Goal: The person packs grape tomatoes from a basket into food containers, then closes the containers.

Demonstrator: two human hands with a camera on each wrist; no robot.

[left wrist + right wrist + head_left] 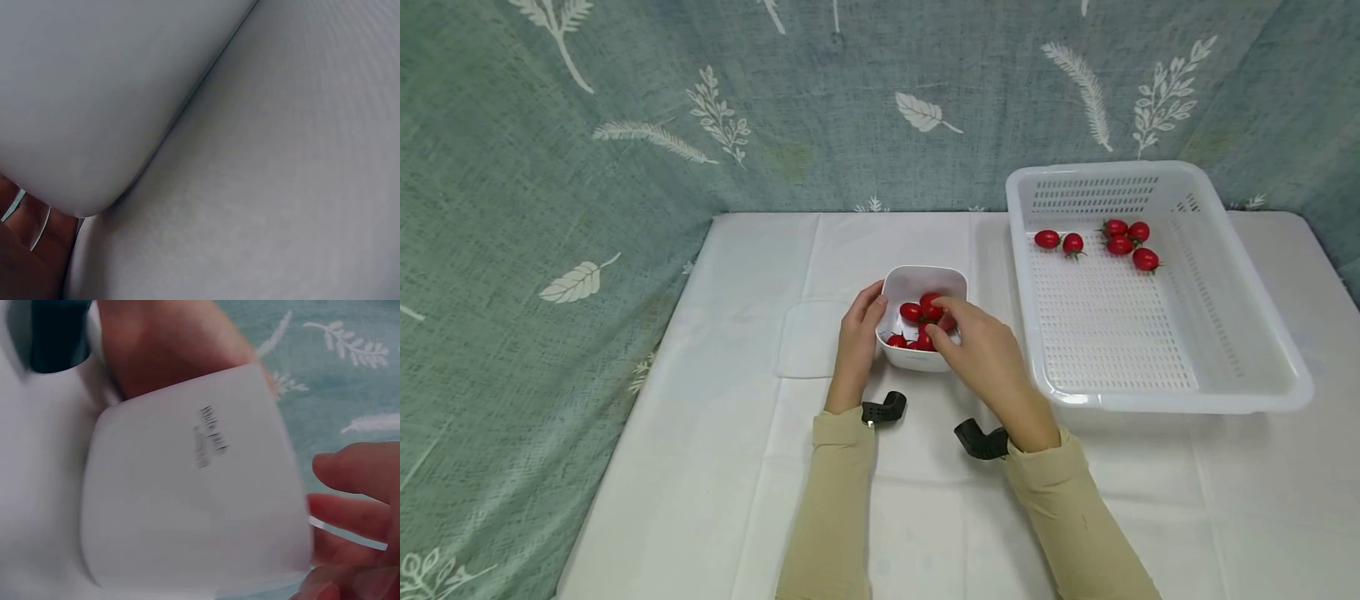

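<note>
A small white box (910, 360) with cherry tomatoes (911, 312) in it stands on the table. My left hand (856, 337) holds it by its left side, the thumb at the rim. Over the box's right side reaches my right hand (988, 346), thumb and forefinger apart among the tomatoes. In the right wrist view, the box's printed wall (200, 487) fills the middle. There the right hand's fingers (359, 469) show past the rim, with no tomato visible between them. The left wrist view shows mostly pale surfaces, with part of a hand (28, 256) in the lower left.
A large white perforated basket (1172, 402) stands to the right, holding several more cherry tomatoes (1118, 245). A flat translucent square lid (811, 340) lies left of the box. Behind the table hangs a green leaf-patterned curtain (850, 125).
</note>
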